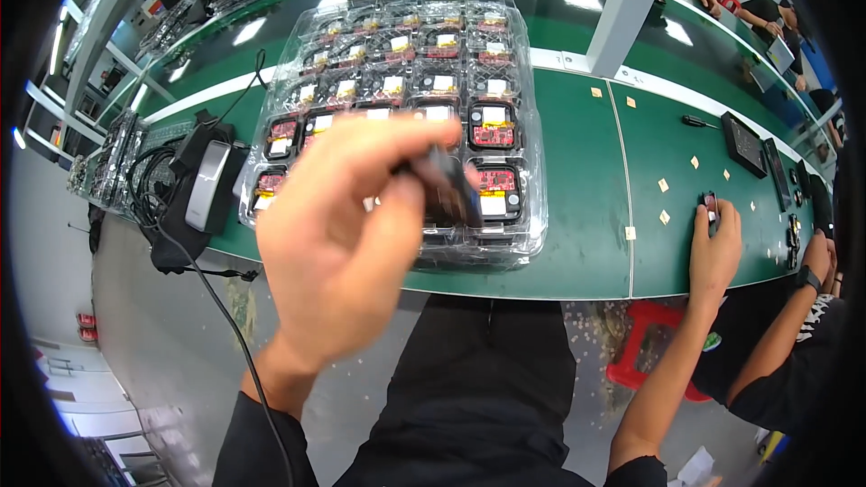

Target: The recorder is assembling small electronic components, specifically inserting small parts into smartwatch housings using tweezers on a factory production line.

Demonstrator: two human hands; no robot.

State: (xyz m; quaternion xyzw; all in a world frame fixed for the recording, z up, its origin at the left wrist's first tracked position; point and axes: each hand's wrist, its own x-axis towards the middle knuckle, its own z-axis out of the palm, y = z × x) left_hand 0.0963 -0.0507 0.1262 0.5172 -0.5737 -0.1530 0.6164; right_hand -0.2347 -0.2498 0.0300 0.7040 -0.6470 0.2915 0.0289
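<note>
My left hand (338,234) is raised over the front of a clear plastic blister tray (539,216). Thumb and fingers are closed around a small black device (444,188), which is blurred and partly hidden. In the tray's pockets sit rows of black-framed circuit modules (493,126) with red boards and pale and yellow patches. Far to the right, my right hand (715,252) rests on the green bench (582,180). Its fingers grip a small dark module (709,206) with a reddish part showing.
Left of the tray are a black-and-silver device (209,182) and looped black cables (144,176). A screwdriver (699,121), a black bin (743,144) and yellowish paper bits (664,185) lie on the right side. A metal post (627,9) rises behind. A co-worker's arm (783,325) is near my right.
</note>
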